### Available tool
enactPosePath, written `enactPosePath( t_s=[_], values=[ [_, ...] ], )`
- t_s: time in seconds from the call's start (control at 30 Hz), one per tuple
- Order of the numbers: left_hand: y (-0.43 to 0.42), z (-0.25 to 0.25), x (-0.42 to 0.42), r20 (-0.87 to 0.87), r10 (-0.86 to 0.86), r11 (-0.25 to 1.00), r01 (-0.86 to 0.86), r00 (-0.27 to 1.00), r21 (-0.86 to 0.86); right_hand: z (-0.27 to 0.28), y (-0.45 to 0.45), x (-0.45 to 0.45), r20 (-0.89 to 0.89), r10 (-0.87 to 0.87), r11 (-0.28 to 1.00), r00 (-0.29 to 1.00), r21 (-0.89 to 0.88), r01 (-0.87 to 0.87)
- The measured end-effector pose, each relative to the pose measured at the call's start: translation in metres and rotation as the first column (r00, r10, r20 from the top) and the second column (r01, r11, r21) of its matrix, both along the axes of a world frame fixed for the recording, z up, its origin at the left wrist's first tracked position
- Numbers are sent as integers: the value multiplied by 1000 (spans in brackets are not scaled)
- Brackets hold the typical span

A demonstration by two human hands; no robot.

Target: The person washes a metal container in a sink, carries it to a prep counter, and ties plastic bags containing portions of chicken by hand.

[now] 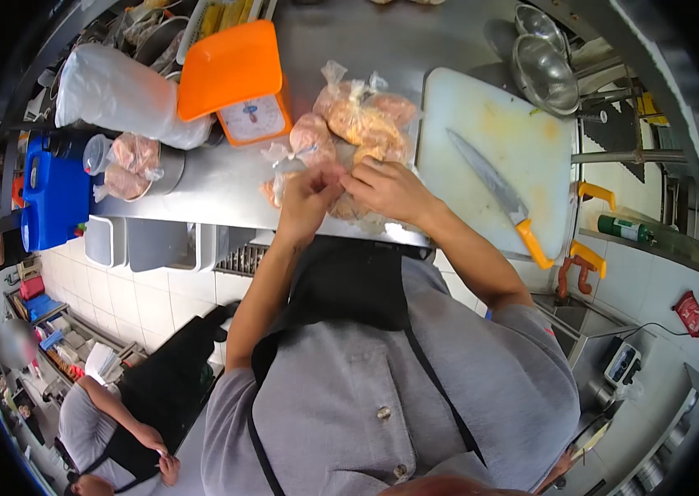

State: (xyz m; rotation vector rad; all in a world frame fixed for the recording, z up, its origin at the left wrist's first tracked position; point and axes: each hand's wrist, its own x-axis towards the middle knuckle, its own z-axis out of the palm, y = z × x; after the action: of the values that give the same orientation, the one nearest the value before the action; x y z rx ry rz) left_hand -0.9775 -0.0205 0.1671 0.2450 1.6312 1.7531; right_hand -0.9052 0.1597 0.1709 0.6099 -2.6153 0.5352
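Note:
My left hand (310, 198) and my right hand (391, 192) meet at the near edge of the steel counter, fingers pinched together. Between them they grip what looks like the top of a clear plastic bag (351, 207), mostly hidden under my fingers. Just beyond lie tied clear bags of raw chicken pieces (366, 116), with a smaller tied bag (313, 136) next to them. To the right, a knife with a yellow handle (490, 178) lies diagonally on a white cutting board (457, 207).
An orange kitchen scale (252, 120) stands left of the bags, beside a large plastic-wrapped bundle (122, 95). More bagged meat (130, 165) sits in a metal pot. Steel bowls (543, 74) are at the back right. A co-worker in a black apron (171, 372) stands at lower left.

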Motion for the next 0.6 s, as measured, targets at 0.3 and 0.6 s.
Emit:
enactPosePath(
  t_s=[0.3,0.6],
  values=[
    [-4,0,-3,-413,49,972,-139,910,-192,56,61,-114,209,-60,994,976,-81,78],
    [-21,66,0,-479,5,966,-128,878,-224,-18,194,-378,37,-720,645,693,407,647]
  ],
)
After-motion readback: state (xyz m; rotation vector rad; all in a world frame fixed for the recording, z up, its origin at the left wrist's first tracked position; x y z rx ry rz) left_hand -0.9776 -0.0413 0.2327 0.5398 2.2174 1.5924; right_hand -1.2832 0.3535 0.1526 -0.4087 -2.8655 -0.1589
